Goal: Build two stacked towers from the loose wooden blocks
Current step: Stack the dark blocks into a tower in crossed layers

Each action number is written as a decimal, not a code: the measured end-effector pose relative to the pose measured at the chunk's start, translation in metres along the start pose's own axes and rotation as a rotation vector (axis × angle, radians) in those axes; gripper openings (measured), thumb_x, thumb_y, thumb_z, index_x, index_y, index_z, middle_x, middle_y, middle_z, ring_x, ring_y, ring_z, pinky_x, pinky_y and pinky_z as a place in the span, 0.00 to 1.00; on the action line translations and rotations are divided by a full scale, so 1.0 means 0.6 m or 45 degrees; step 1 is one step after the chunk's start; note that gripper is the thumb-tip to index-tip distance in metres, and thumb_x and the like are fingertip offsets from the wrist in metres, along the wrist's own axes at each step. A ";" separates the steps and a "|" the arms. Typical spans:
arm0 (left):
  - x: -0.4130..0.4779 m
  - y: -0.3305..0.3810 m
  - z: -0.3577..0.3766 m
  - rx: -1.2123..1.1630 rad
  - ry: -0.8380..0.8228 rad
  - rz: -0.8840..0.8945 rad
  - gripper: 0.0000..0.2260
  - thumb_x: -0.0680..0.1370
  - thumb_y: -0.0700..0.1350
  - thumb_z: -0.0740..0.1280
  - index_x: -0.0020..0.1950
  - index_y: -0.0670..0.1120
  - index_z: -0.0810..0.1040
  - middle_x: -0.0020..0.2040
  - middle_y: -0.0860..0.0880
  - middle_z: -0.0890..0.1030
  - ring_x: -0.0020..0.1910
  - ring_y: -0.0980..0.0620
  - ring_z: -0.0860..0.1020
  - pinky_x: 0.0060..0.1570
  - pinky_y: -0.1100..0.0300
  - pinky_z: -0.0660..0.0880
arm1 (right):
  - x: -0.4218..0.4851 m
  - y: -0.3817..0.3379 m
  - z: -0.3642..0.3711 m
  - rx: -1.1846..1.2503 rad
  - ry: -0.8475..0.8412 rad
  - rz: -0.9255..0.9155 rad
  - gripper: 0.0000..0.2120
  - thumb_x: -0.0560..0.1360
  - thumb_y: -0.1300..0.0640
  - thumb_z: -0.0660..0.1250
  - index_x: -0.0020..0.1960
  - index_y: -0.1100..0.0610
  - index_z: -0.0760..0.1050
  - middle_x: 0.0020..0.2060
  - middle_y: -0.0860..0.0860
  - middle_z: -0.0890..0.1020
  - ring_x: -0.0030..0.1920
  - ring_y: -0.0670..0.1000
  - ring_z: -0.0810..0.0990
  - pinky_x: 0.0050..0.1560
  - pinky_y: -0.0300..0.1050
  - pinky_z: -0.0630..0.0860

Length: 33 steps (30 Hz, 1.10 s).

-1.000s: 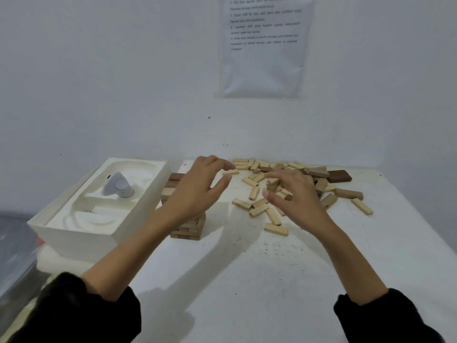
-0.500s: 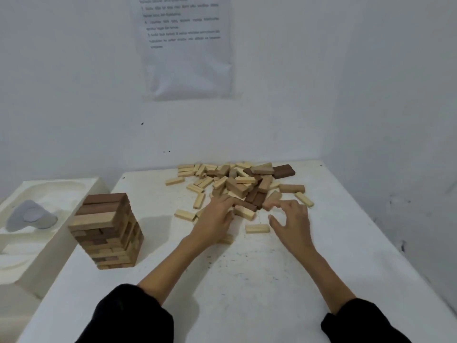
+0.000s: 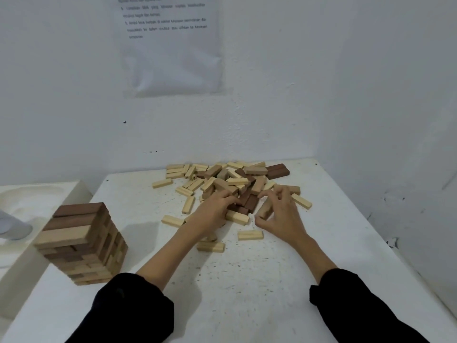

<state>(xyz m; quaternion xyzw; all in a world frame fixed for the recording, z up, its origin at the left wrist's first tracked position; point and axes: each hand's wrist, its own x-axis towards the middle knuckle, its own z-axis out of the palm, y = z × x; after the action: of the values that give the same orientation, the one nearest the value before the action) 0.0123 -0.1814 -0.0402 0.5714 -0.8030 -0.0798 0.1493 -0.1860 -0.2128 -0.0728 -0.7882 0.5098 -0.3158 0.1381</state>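
— One tower (image 3: 81,243) standing?
— Yes, at the left front of the desk (image 3: 247,288). Square-sided, built of flat rectangular bars in crossed layers, dark brown on top, pale and mid-brown below, all matt wood.
— And the loose blocks (image 3: 222,179)?
— Heaped at the back of the desk, near the wall. Mostly pale, some tan, a few dark brown, lying every way.
— Fingers?
— On the left hand (image 3: 212,214), curled down onto dark blocks at the heap's near edge; cannot tell whether gripping. On the right hand (image 3: 282,216), thumb and fingers pinching a tan block (image 3: 264,210), tilted, at the heap's near right edge.
— Around them?
— Speckled, scuffed white desk top. Stray pale blocks (image 3: 250,235) just in front of both hands. White moulded tray (image 3: 49,194) left of the desk, holding a grey object (image 3: 12,227). Printed sheet (image 3: 170,45) on the rough white wall. Black sleeves (image 3: 138,305) at the near edge.
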 end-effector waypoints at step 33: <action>-0.140 0.030 -0.084 -0.202 0.213 -0.056 0.16 0.72 0.43 0.73 0.59 0.45 0.78 0.48 0.51 0.79 0.44 0.55 0.75 0.45 0.61 0.75 | -0.106 -0.057 -0.019 0.117 0.175 0.136 0.37 0.57 0.37 0.77 0.61 0.53 0.74 0.52 0.50 0.70 0.56 0.52 0.71 0.53 0.49 0.64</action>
<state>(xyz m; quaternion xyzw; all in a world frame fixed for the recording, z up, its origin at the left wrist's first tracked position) 0.0381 -0.0942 0.0003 0.5799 -0.7662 -0.0985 0.2587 -0.1864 -0.1396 -0.0683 -0.7290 0.5446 -0.3845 0.1554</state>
